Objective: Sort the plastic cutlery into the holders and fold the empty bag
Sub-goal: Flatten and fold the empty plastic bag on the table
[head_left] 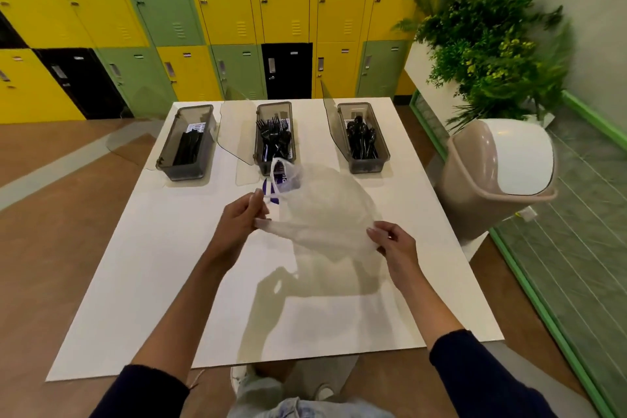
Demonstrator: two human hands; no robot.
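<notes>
The cutlery (274, 139) sits in the holders (368, 166). Fingers of the left hand (244, 217) and right hand (393, 241) pinch the empty bag (325, 210) above the tabletop (169, 265) — lay it flat, press the air out, then fold with edges matched.

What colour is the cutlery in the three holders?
The cutlery is black; the head view shows it.

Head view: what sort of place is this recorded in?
Probably a locker room or staff break area: yellow, green and black lockers, a white table carrying cutlery holders, and a swing-lid bin beside it.
</notes>
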